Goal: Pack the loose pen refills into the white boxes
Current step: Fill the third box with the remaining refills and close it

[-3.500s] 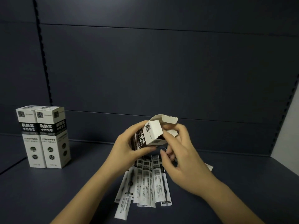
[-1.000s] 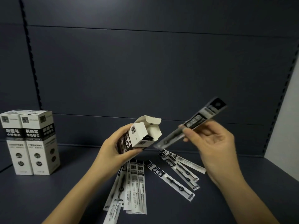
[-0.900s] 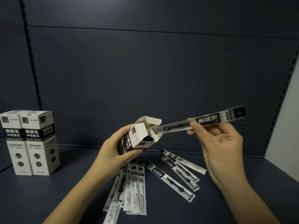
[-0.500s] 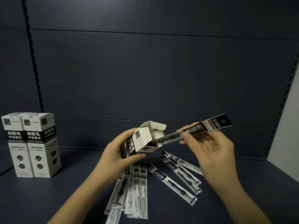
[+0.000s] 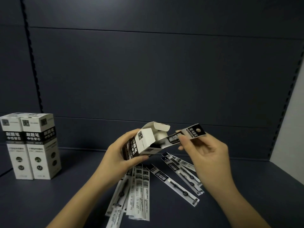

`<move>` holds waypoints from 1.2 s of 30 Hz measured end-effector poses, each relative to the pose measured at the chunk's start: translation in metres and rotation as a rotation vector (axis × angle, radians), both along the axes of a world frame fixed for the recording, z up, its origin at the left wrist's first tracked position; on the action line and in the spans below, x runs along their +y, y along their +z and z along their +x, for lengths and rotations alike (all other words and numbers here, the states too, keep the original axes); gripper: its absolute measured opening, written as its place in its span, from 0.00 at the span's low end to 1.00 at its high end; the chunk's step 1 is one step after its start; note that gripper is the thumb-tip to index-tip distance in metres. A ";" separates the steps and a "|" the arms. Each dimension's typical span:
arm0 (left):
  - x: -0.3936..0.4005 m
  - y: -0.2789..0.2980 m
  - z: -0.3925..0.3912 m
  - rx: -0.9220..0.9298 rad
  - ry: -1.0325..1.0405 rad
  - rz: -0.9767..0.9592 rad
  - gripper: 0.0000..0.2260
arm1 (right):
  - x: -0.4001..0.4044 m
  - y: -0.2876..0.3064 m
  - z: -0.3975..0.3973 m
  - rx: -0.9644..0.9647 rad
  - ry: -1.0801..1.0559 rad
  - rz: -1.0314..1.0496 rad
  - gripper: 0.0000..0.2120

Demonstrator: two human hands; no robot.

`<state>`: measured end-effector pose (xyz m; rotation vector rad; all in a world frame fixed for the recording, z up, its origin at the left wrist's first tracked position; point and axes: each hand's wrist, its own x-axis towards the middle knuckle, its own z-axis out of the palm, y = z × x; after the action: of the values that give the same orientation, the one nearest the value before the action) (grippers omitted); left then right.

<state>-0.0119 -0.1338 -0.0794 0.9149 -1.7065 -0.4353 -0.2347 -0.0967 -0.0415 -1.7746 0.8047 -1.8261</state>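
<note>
Head view: left hand (image 5: pixel 118 155) grips open box (image 5: pixel 145 143); right hand (image 5: pixel 207 155) pinches half-inserted refill (image 5: pixel 185 135).

Shop: slotted shelving (image 5: pixel 164 71), boxed stock (image 5: pixel 31 145)

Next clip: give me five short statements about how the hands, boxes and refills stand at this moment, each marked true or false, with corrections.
1. The left hand holds the open white box. True.
2. The right hand is empty. False: it pinches a packaged refill.
3. That refill is partly inside the box. True.
4. The two upright boxes at the left have open flaps. False: their tops are closed.
5. No refills remain on the shelf. False: loose refills lie below the hands.
</note>
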 end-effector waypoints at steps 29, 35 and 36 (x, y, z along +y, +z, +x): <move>0.002 0.000 -0.007 0.016 -0.033 -0.014 0.30 | -0.013 -0.025 0.010 0.448 -0.021 -0.220 0.06; 0.003 0.000 -0.007 0.006 -0.047 -0.006 0.30 | -0.015 -0.029 0.011 0.596 0.030 -0.143 0.02; 0.003 0.000 -0.007 0.002 -0.046 -0.004 0.30 | -0.016 -0.029 0.011 0.601 0.035 -0.132 0.03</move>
<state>-0.0186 -0.1306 -0.0796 0.8735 -1.7282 -0.4629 -0.2239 -0.1124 -0.0709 -2.4541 0.8669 -1.3478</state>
